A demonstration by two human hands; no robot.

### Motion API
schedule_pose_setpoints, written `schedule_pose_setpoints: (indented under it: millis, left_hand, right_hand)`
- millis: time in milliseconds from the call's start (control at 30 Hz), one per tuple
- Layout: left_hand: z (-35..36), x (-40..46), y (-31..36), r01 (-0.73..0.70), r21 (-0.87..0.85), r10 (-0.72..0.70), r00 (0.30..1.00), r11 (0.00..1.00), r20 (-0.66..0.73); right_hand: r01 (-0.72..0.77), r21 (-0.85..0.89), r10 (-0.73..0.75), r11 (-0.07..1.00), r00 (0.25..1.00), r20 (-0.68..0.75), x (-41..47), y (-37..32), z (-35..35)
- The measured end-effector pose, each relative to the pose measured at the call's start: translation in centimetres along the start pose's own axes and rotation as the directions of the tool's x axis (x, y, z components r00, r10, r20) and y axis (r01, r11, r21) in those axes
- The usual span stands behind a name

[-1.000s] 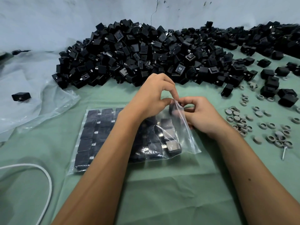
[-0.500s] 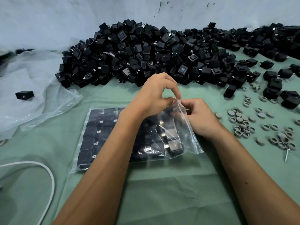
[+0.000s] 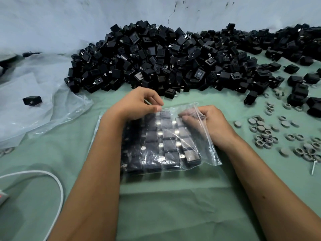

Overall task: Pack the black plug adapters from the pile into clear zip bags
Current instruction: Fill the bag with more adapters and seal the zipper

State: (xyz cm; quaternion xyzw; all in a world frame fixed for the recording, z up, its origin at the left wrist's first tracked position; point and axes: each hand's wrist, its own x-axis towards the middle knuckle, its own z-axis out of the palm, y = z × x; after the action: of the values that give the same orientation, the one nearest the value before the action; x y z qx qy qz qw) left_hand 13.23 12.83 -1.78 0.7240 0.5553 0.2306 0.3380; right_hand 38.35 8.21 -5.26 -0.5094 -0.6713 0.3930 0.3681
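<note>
On green cloth, by a grey wall: bagging adapters.
Left hand pinched the bag; right hand gripped its zip edge; pile behind.

Black adapters, clear bag, green cloth, grey rings.

Adapters in rows inside zip bag on table, pile behind, rings right, cable left.
</note>
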Motion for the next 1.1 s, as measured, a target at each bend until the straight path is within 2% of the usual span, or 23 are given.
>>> schedule_pose_setpoints:
  millis: [233,367,667,833,967,1033,1100]
  left_hand:
    - [0.8,0.5,-0.3,0.025,-0.026,-0.024,0.999,0.999,0.033]
    - [0.8,0.5,-0.3,0.041,-0.024,-0.040,0.998,0.999,0.043]
    - [0.8,0.5,-0.5,0.049,-0.039,-0.047,0.998,0.998,0.053]
    - [0.8,0.5,-0.5,0.047,-0.035,-0.046,0.998,0.998,0.045]
    - [0.8,0.3,-0.1,0.061,-0.034,-0.060,0.998,0.998,0.034]
    - [0.8,0.1,0.1,0.068,-0.037,-0.066,0.997,0.997,0.030]
    - [0.8,0.0,0.2,0.075,-0.048,-0.074,0.997,0.996,0.033]
  right_hand:
    - [0.022,-0.062,-0.022,0.998,1.000,0.005,0.0,0.0,0.1]
    - [-0.006,-0.041,0.004,0.999,0.999,-0.054,0.1,0.0,0.1]
    - [-0.028,-0.059,0.025,0.998,0.998,-0.061,0.0,0.1,0.1]
    - [-0.085,0.151,0.115,0.985,0.972,-0.203,0.2,0.4,0.1]
    - [-0.160,0.192,0.230,0.968,0.870,-0.436,1.3,0.9,-0.7]
    - [-0.120,0.159,0.186,0.980,0.834,-0.519,1.6,0.3,-1.1]
    - [-0.057,0.061,0.081,0.997,0.847,-0.526,2.1,-1.0,-1.1]
